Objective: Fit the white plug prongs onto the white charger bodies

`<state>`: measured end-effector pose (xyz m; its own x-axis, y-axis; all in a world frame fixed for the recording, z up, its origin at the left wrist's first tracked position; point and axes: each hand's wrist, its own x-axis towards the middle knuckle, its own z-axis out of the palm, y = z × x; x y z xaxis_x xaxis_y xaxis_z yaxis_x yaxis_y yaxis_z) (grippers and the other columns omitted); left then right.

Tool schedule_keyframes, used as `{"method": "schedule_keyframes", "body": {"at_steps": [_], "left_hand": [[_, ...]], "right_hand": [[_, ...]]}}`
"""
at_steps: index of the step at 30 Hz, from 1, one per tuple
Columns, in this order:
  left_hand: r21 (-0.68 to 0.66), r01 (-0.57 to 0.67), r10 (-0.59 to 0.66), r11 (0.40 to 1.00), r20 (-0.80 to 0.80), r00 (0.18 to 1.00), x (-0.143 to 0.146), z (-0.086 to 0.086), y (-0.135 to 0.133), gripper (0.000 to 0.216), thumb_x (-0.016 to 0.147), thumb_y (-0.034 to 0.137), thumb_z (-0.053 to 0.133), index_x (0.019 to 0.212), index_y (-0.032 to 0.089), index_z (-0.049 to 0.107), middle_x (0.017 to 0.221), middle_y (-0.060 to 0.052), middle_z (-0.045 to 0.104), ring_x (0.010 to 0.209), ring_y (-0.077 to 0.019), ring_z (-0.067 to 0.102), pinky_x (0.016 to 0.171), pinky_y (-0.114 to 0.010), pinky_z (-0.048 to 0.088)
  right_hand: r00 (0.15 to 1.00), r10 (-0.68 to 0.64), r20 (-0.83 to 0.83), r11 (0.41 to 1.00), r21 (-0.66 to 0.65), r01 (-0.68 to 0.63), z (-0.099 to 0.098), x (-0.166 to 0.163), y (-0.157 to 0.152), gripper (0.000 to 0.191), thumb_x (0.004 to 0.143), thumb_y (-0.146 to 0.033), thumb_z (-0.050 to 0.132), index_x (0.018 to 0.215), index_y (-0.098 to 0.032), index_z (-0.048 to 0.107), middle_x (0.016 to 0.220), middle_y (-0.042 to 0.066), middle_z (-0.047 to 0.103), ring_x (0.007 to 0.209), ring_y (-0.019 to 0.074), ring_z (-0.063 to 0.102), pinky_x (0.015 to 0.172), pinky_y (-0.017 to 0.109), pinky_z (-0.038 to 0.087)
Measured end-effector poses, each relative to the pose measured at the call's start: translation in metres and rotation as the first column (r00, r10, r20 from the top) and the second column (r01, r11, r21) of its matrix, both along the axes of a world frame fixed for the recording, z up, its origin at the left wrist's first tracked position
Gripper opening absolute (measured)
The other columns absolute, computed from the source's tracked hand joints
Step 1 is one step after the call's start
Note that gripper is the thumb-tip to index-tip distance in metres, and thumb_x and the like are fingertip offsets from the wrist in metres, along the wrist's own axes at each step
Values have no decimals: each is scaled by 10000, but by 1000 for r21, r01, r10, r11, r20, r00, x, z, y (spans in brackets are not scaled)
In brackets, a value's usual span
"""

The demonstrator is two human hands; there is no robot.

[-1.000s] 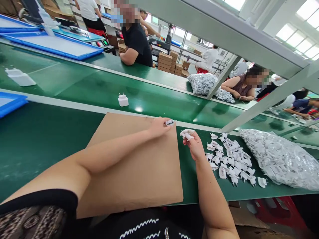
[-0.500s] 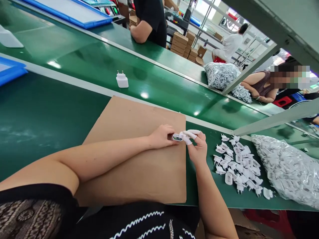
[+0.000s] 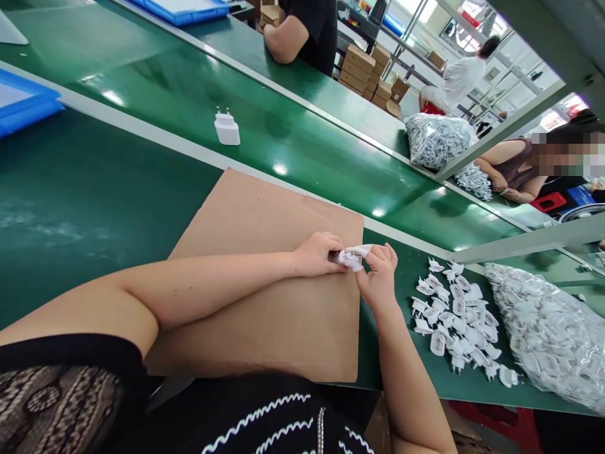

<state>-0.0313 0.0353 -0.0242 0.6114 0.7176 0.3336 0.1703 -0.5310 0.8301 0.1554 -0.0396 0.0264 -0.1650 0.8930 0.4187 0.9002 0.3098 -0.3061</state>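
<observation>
My left hand (image 3: 317,253) is closed around a white charger housing (image 3: 337,257), over the right part of a brown cardboard sheet (image 3: 265,302). Pinched in my right hand (image 3: 379,270), which wears white finger cots, is a white plug cover (image 3: 350,259). It meets the end of the housing. The fingers hide most of both pieces, and I cannot tell whether the cover is fully seated. To the right of my right hand lies a loose pile of white plug covers (image 3: 460,315) with pins.
A white charger (image 3: 227,129) stands on the green belt (image 3: 293,145) beyond the cardboard. A clear bag of white parts (image 3: 553,334) is at the right. Blue trays (image 3: 28,101) sit at left. A metal post (image 3: 510,129) slants across the right. Other people are across the belt.
My right hand has brought the plug cover against the housing's open end, covering the circuit board that showed before. The whole view has shifted slightly.
</observation>
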Motion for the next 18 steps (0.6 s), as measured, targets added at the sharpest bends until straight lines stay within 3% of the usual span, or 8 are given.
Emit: {"method": "schedule_keyframes", "body": {"at_steps": [6,12,18], "left_hand": [[-24,-13,13,1000,-39,999,1,0,1,246,777,434,863,886,224,796,928,-41,747,896,-226,664,865,-340,510],[-4,-9,9,1000,-78,997,4,2,4,282,761,459,879,891,220,802,908,-37,743,871,-211,653,851,-318,503],[21,-11,12,1000,-50,999,5,0,3,322,792,495,845,874,188,788,867,-44,717,831,-204,636,843,-323,483]], "right_hand": [[1000,-7,-6,993,-120,6,6,-2,6,150,845,-183,588,833,-262,714,857,2,683,895,211,635,1166,491,323],[994,-43,96,998,-33,46,5,-3,8,174,749,-100,534,701,-230,639,811,25,674,861,220,620,1134,489,344],[983,-49,-176,998,25,54,-21,0,9,211,836,-258,558,883,-249,763,890,45,736,883,246,636,991,476,444]]}}
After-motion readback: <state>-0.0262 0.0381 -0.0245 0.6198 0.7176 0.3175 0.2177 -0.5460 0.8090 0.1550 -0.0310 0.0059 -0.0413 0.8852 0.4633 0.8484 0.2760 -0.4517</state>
